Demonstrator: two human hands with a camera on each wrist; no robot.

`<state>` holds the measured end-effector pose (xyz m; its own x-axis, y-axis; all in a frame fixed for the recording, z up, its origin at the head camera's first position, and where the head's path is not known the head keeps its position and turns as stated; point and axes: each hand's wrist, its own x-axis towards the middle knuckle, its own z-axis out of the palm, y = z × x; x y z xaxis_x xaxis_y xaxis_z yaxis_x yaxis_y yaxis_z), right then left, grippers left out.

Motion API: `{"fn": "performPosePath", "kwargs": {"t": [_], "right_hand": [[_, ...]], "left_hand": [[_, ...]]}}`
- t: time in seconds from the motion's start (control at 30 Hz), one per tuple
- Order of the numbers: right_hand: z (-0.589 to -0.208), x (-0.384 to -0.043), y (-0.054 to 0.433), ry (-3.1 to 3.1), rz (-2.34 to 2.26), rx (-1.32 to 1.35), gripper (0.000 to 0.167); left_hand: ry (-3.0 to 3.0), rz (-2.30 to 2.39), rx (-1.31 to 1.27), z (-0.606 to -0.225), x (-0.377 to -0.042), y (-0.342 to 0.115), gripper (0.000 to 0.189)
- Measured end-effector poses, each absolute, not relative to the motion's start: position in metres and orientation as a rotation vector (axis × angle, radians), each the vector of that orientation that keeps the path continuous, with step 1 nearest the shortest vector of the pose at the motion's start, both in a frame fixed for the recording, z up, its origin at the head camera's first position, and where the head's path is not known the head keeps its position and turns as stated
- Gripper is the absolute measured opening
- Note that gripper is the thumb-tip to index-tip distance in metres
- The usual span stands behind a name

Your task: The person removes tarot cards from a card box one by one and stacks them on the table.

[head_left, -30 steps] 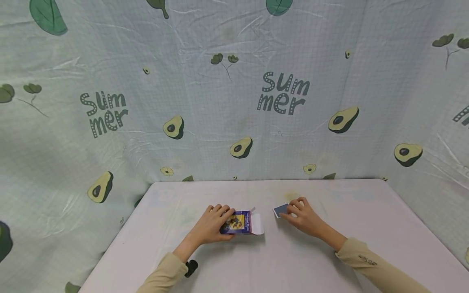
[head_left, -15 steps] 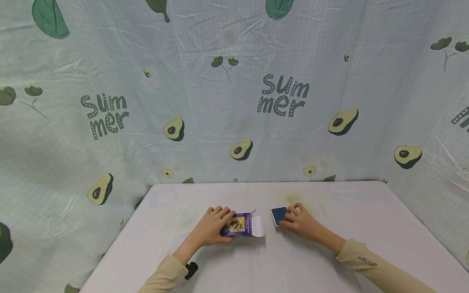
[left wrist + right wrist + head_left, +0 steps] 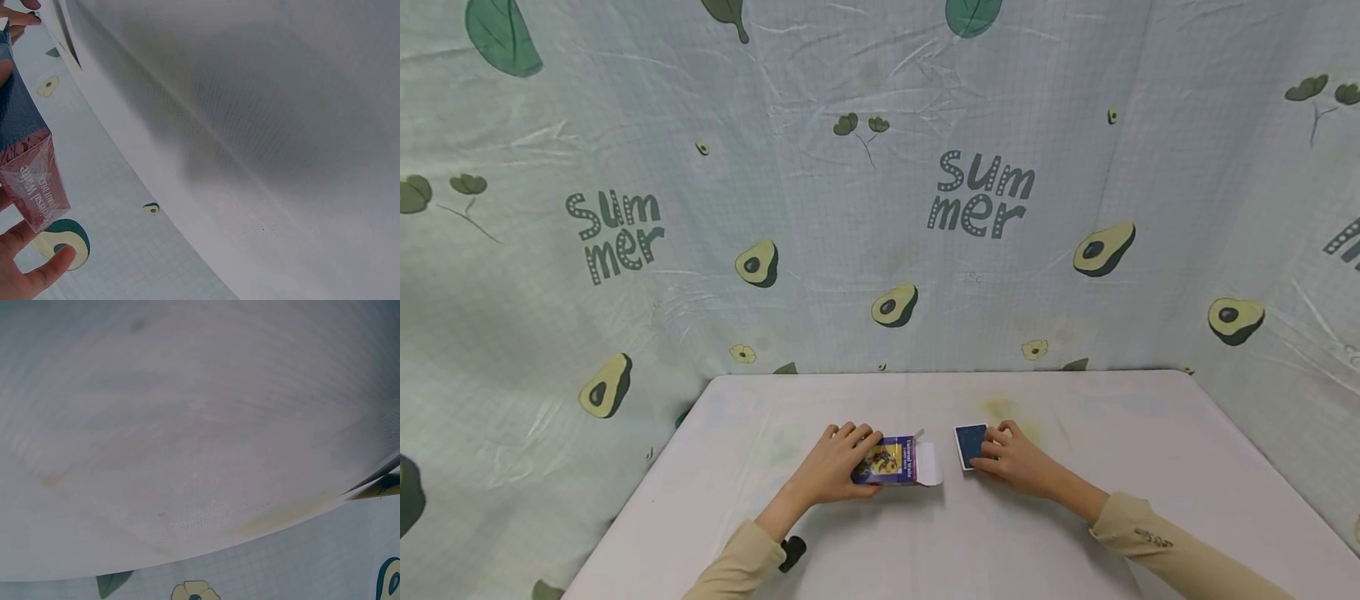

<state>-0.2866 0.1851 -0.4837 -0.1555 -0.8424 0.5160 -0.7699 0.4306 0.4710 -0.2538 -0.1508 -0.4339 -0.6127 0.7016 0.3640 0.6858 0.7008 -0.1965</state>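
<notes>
My left hand (image 3: pixel 842 467) grips a purple tarot card box (image 3: pixel 887 460) with a yellow picture on its face, and its white end flap (image 3: pixel 928 464) hangs out to the right. In the left wrist view the lettered end of the box (image 3: pixel 39 184) shows wrapped in clear film, with fingers around it. To the right of the box, my right hand (image 3: pixel 1017 461) holds dark blue-backed cards with white borders (image 3: pixel 969 442) between thumb and fingers; how many cannot be told. Only a dark sliver of card (image 3: pixel 382 484) enters the right wrist view.
Both hands work over a white table (image 3: pixel 880 550) with a faint yellow stain near its far side. A small black object (image 3: pixel 792 552) sits by the left wrist. A patterned cloth (image 3: pixel 820 192) hangs behind and at both sides.
The right hand has lowered slightly and brought the cards nearer upright in view, so more of their blue back shows. The left hand and box stay nearly still.
</notes>
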Motion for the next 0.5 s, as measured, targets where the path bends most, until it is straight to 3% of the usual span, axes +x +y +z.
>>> {"fn": "performPosePath", "kwargs": {"t": [0.2,0.5], "right_hand": [[-0.4861,-0.2853,0.1858,-1.966,-0.175,1.358,0.040],[-0.4835,-0.2811,0.1834,-2.006,-0.234,1.377,0.012]], "left_hand": [[-2.477,0.061,-1.088,-0.4352,-0.2555,-0.1496,0.069],[-2.506,0.052,-1.083,-0.4348,-0.2539,-0.1506,0.068]]}}
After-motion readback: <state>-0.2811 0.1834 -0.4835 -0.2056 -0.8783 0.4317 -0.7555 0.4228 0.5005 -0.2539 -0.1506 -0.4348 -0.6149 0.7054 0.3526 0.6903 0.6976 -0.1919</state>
